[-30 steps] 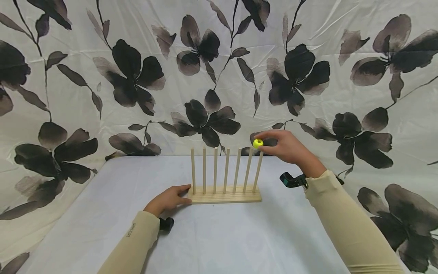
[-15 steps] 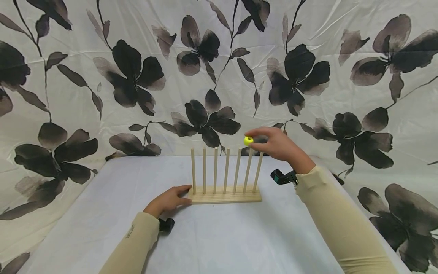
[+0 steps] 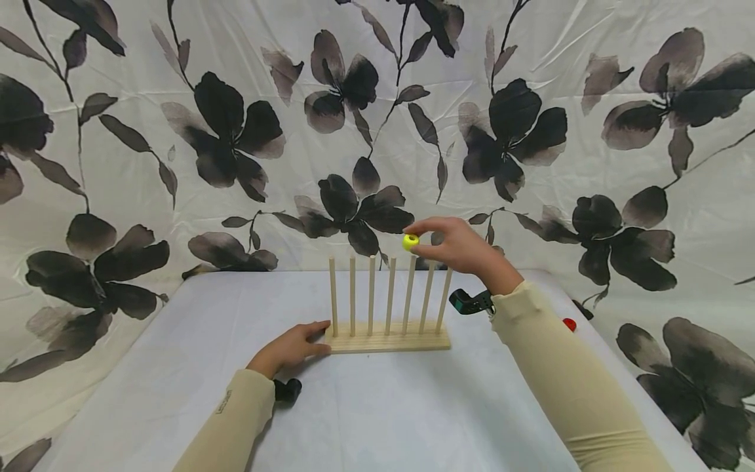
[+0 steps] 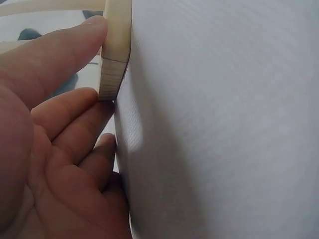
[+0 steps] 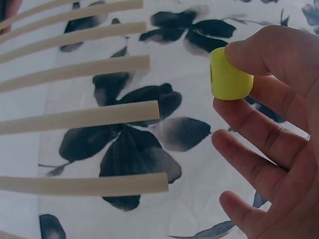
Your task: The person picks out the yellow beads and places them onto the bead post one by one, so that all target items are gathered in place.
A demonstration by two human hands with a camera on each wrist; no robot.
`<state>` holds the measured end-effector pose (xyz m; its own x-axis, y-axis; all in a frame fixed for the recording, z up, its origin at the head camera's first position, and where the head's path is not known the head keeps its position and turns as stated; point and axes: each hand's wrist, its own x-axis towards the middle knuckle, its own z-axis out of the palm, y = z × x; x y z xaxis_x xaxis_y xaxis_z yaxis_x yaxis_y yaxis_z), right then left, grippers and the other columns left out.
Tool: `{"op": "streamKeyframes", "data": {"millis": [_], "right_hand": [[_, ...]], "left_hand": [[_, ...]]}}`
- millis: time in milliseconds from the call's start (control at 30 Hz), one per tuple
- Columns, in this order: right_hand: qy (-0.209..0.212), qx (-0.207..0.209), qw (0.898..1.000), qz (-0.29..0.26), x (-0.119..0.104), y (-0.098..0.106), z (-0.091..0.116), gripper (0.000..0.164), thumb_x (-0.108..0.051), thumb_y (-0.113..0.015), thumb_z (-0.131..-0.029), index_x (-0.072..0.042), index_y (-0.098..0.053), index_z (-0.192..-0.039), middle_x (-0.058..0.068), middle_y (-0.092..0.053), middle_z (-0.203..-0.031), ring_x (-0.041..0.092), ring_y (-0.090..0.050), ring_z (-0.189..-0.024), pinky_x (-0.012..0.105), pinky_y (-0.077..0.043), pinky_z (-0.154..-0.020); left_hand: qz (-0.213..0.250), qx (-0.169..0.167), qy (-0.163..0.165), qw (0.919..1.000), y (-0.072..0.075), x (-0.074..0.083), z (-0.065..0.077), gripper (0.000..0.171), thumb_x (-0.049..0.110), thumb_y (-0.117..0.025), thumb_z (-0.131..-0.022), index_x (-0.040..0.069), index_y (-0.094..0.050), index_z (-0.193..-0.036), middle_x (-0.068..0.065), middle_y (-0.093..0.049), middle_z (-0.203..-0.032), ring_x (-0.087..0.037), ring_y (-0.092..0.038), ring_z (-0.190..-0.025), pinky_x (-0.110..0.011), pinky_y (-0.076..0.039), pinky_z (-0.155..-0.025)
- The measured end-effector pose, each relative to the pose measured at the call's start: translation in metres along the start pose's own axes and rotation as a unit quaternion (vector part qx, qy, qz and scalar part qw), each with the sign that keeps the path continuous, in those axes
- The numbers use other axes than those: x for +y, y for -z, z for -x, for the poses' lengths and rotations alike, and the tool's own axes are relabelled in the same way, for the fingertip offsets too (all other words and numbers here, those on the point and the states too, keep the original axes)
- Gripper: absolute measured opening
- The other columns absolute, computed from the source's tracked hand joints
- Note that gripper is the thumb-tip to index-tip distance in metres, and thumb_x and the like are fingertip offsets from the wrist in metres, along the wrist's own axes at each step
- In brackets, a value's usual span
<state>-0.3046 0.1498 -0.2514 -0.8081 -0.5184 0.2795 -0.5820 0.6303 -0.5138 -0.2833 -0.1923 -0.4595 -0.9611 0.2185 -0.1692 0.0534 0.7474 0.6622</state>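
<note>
Your right grip [image 3: 454, 247] is pinching the yellow bead [image 3: 410, 242], thumb on one side, fingers on the other, and the remaining fingers fan away loosely! What a bright one, too: vivid, slightly greenish yellow, one plain colour, smooth-walled, a stubby barrel with rounded edges and a hole through it. Your head view looks into that hole, a dark spot on the bead's upper side. Over to your right wrist view, and the other mouth shows as a thin dark slit, facing back along the pegs [image 5: 119, 117] toward their foot. So the hole's axis runs close to upright, roughly in line with the pegs; the bead itself is so squat that no long axis stands out.

And where have you got it? Up in the air! From your head it sits right over the tip of the fifth peg from the left, while your right wrist shows a gap between bead and tips. Seven pale, slim rods, all standing up from the wooden base [image 3: 389, 342], whose long axis lies left to right across the white tabletop [image 3: 366, 419]. Your left grip [image 3: 289, 347] is pinching the base's left end between thumb and finger. Out near the right edge, beside your sleeve [image 3: 566, 373], a small red piece [image 3: 569, 324]!
</note>
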Motion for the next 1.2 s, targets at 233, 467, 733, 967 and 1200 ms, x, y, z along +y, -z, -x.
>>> {"op": "streamKeyframes", "data": {"millis": [233,467,733,967,1200], "right_hand": [[-0.003,-0.007,1.000,-0.006,-0.006,-0.007,-0.009,0.037,-0.027,-0.066,-0.091,-0.021,-0.063,-0.127,0.001,-0.065,-0.123,0.022,-0.054,-0.123,0.050,-0.046,-0.102],[0.000,-0.011,1.000,-0.018,-0.012,-0.017,-0.019,0.036,-0.028,-0.067,-0.091,-0.023,-0.064,-0.127,0.000,-0.064,-0.122,0.021,-0.054,-0.121,0.047,-0.047,-0.101],[0.014,-0.019,0.999,-0.036,-0.019,-0.031,-0.031,0.037,-0.027,-0.068,-0.091,-0.020,-0.064,-0.127,0.001,-0.063,-0.123,0.021,-0.055,-0.119,0.048,-0.047,-0.100],[0.014,-0.022,0.999,-0.048,-0.025,-0.042,-0.040,0.036,-0.027,-0.068,-0.091,-0.020,-0.065,-0.126,0.000,-0.064,-0.123,0.020,-0.054,-0.120,0.046,-0.048,-0.099],[0.029,-0.021,0.999,-0.032,-0.032,-0.054,-0.049,0.035,-0.027,-0.066,-0.092,-0.021,-0.065,-0.126,-0.001,-0.065,-0.120,0.023,-0.057,-0.117,0.040,-0.050,-0.094]], "left_hand": [[0.005,0.000,-0.002,1.0000,0.000,-0.002,-0.001,0.068,0.034,-0.071,-0.087,0.017,-0.044,-0.147,-0.019,-0.036,-0.154,-0.042,-0.027,-0.145,-0.060,-0.024,-0.116],[-0.002,0.003,-0.003,1.0000,0.000,-0.002,-0.001,0.067,0.035,-0.070,-0.088,0.017,-0.044,-0.147,-0.018,-0.036,-0.154,-0.041,-0.027,-0.145,-0.059,-0.024,-0.116],[-0.001,-0.002,0.006,1.0000,-0.001,-0.001,0.000,0.068,0.037,-0.069,-0.088,0.018,-0.043,-0.147,-0.017,-0.035,-0.155,-0.041,-0.026,-0.145,-0.060,-0.023,-0.116],[0.000,0.004,-0.001,1.0000,-0.001,0.000,0.000,0.066,0.034,-0.070,-0.087,0.017,-0.045,-0.146,-0.018,-0.037,-0.154,-0.041,-0.028,-0.144,-0.059,-0.024,-0.116],[0.008,0.004,0.002,1.0000,-0.001,0.000,0.000,0.066,0.034,-0.071,-0.087,0.017,-0.045,-0.146,-0.018,-0.037,-0.154,-0.042,-0.028,-0.144,-0.060,-0.023,-0.116]]}}
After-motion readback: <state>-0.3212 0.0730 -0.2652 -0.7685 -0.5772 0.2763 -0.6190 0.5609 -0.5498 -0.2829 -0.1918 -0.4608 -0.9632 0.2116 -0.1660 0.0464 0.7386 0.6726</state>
